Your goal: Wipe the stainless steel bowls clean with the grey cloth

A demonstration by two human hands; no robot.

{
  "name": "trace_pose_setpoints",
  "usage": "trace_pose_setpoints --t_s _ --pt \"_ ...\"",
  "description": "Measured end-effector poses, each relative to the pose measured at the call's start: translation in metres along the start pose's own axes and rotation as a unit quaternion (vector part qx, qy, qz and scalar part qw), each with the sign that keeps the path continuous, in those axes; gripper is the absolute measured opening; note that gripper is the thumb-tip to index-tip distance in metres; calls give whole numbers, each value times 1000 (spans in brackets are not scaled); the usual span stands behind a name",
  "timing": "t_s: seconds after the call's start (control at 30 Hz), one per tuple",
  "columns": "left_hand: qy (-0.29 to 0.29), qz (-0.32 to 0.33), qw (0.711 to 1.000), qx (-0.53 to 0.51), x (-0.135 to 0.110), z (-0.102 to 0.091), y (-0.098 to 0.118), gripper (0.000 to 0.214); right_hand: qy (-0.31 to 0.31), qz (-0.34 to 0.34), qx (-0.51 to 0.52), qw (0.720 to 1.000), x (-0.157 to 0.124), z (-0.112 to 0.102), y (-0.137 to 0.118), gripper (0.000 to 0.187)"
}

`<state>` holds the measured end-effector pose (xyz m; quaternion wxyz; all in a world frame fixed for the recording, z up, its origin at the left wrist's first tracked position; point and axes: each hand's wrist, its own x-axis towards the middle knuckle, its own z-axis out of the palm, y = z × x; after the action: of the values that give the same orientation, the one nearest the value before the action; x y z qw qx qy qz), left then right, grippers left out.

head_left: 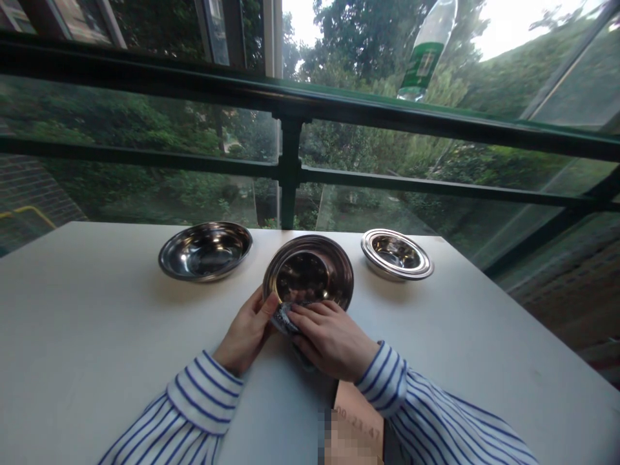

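Observation:
Tilted up over the table is a shiny metal bowl (339, 271) with a wide rim, its inside facing me. My left hand (249, 329) grips its lower left edge, thumb on the rim and the other fingers out of sight behind. A grey-and-white patterned cloth (285, 320) is bunched against the bowl's lower rim. My right hand (332, 336) presses this cloth onto the metal with its fingers closed over it. Part of the cloth hangs below the bowl in shadow.
On the white table (121, 361) a wide metal bowl (206, 252) stands at the back left. Several rimmed metal bowls, apparently stacked (397, 255), sit at the back right. A phone-like timer (358, 420) lies below my right wrist. Behind runs a green railing (339, 106) with a plastic bottle (423, 61).

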<state>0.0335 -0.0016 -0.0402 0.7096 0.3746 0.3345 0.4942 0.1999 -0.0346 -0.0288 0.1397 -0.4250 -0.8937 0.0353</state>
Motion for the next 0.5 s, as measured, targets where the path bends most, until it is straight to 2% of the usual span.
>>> trace_pose_setpoints --t_s 0.13,0.23,0.43,0.5 --pt "22 11 1000 3 1 1 3 51 -17 25 -59 998 -6 -10 11 25" --pt "26 10 1000 9 0 3 4 55 -19 43 -67 997 -7 -12 13 23" --pt "23 23 999 5 0 1 0 52 -10 -28 18 999 2 -5 0 32" --pt "21 26 999 5 1 1 -1 49 -19 -21 8 1000 1 -7 2 31"
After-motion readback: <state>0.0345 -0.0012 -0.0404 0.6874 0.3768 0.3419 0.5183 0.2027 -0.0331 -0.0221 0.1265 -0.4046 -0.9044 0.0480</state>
